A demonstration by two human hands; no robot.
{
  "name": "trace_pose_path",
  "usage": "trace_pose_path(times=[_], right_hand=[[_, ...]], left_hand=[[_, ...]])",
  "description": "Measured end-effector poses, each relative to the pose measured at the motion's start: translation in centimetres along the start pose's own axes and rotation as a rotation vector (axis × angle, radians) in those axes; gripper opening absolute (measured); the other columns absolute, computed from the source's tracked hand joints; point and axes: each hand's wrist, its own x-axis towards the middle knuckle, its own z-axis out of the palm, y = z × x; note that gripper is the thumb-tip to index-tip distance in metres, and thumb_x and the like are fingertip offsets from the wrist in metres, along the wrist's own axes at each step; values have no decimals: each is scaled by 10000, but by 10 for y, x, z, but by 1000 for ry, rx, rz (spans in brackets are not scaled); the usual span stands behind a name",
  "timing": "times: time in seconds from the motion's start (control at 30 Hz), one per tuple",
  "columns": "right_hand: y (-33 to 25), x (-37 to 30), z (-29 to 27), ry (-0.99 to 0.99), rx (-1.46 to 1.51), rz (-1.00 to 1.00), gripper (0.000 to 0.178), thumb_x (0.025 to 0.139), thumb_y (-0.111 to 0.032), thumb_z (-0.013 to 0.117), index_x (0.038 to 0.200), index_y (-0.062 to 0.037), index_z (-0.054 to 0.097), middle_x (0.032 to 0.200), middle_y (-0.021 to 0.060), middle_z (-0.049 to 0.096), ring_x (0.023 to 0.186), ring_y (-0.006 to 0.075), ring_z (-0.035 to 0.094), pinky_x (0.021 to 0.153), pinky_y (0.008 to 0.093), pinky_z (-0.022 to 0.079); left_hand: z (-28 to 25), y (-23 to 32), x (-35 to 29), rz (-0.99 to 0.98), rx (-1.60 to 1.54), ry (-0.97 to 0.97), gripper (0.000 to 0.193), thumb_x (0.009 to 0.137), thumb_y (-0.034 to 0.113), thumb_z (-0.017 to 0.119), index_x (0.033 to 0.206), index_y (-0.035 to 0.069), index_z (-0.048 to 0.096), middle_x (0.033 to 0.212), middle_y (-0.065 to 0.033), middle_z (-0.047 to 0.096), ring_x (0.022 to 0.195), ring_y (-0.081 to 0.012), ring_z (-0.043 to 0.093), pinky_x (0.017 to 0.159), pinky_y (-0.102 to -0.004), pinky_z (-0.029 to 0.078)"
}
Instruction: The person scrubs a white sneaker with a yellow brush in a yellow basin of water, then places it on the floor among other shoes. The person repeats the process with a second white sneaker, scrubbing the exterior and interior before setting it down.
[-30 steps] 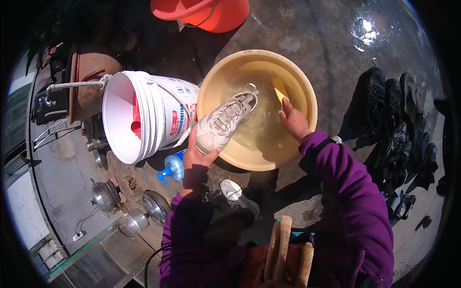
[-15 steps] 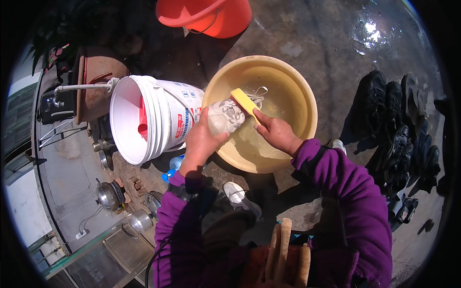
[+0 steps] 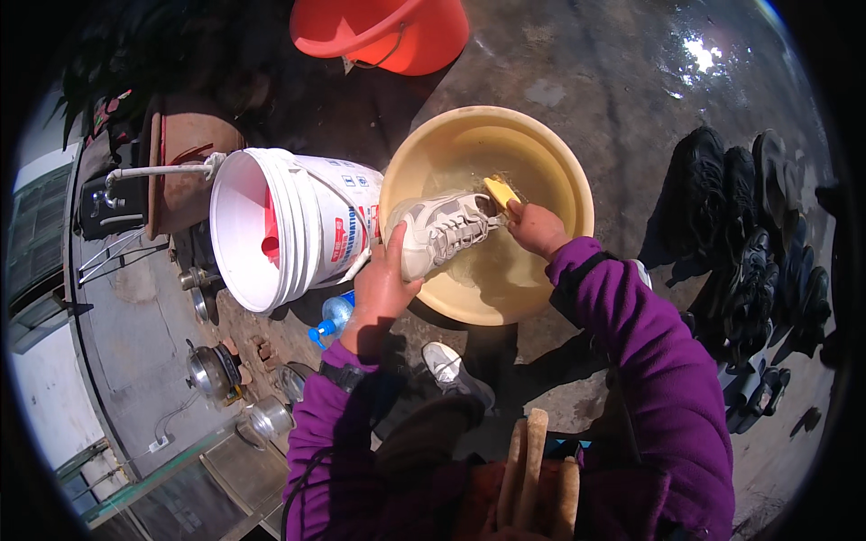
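Yellow plastic shows in the right hand: its fingers are closed round the handle of a brush, whose head tilts up and to the left over the basin. Pale and laced, the shoe is in the left hand, gripped at its toe end — thumb on the near side — and held over the left part of the basin, laces up. Its other end points toward the brush; the two are close, but whether they touch I cannot tell. Cloudy water lies in the basin. Just left of it a white bucket leans on its side, mouth to the left, with something red inside. A blue pump bottle lies just beside the left hand, beyond the wrist. At the top stands a red bucket, tilted in view. Dark shoes line the ground well to the right — several pairs. Purple sleeves cover both arms.
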Motion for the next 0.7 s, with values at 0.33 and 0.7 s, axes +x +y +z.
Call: trace_pose_path(times=[0.33, 0.7], right_hand=[[-16, -39, 28, -137, 127, -178, 510, 895, -325, 558, 1378, -166, 507, 1010, 224, 660, 951, 385, 635, 839, 454, 488], [8, -46, 27, -224, 186, -231, 581, 892, -339, 537, 1437, -169, 430, 1024, 235, 660, 988, 376, 634, 877, 436, 483]], left_hand=[[34, -18, -49, 96, -222, 55, 966, 646, 46, 818, 1465, 161, 318, 1364, -246, 447, 1178, -438, 527, 903, -423, 506], [91, 25, -73, 100, -580, 4, 853, 728, 185, 784, 1443, 18, 350, 1456, -296, 346, 1327, -435, 389, 1079, -453, 348]])
